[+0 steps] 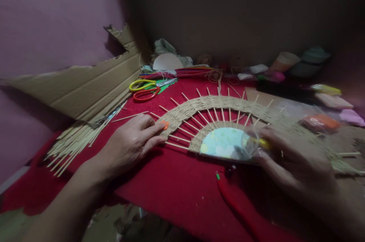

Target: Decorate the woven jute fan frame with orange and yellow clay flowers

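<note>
A half-round woven fan frame [225,101] lies in front of me, with thin sticks radiating from a pale blue patterned half-disc [219,143] edged in woven cord. At the outer band's left end, my left hand [137,137] is closed, its fingertips at a small orange piece [165,124] lying on the weave. My right hand [296,158], blurred, grips a clear plastic packet [251,147] with something yellow inside, over the right part of the half-disc. A red cord-like strip with a green tip [230,198] lies below.
Yellow-and-red-handled scissors [146,88] lie behind the fan on the red cloth [171,177]. Loose sticks [76,145] are bundled at left, beside a leaning cardboard sheet [94,86]. An orange packet [321,122], a cup [285,61] and twine stand farther back.
</note>
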